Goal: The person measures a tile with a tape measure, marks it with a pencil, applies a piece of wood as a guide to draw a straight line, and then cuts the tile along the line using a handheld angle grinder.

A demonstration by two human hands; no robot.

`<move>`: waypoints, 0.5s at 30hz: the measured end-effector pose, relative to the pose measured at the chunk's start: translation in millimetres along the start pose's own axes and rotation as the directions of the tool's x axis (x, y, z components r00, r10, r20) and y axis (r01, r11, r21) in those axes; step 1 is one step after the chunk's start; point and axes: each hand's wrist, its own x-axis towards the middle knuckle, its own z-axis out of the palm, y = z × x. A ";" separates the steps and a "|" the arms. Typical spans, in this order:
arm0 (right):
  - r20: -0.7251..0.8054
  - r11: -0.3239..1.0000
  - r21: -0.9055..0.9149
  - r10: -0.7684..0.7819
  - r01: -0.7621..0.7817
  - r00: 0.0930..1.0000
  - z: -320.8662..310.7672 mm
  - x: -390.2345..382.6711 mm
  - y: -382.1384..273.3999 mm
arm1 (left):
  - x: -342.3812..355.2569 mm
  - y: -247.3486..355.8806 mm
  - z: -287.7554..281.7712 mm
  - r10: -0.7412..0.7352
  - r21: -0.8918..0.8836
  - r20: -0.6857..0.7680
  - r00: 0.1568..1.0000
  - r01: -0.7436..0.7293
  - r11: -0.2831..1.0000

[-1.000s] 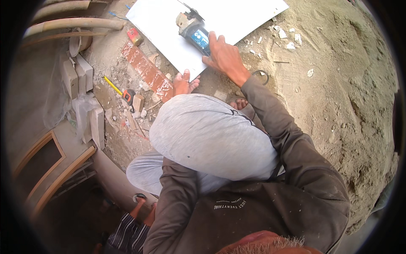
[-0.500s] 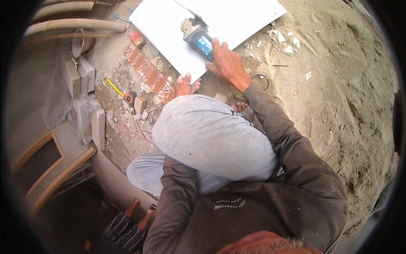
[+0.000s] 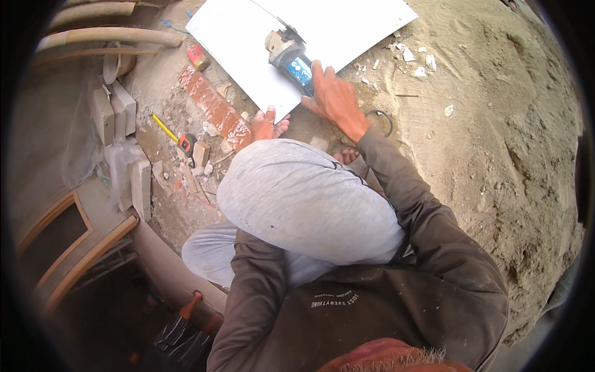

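Observation:
My right hand (image 3: pixel 338 102) is wrapped round the blue body of an angle grinder (image 3: pixel 292 62), its disc pointing away from me. The grinder lies over a large white tile (image 3: pixel 238 46). At the tile's near corner, my left hand (image 3: pixel 268 124) grips the edge, thumb on top and fingers underneath. Part of that hand is hidden behind my raised knee. Beside it lies a reddish-brown strip (image 3: pixel 214 105) with whitish smears. Whether the disc touches the tile, I cannot tell.
A tape measure (image 3: pixel 186 144) with its yellow blade out lies at the left, near a red can (image 3: pixel 198 57). Pale blocks (image 3: pixel 141 186) stand along the left wall. Sand (image 3: pixel 496 142) is heaped at the right. Another person's legs (image 3: pixel 192 310) show at lower left.
The whole scene has shifted slightly left in view. Both hands keep their holds on the grinder and the tile. The other person's legs at lower left have moved slightly.

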 end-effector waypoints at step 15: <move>0.015 1.000 0.020 0.011 -0.011 1.000 -7.4 -12.5 -0.3 | -0.7 -0.8 -1.7 0.009 -0.017 0.014 1.000 -0.009 1.000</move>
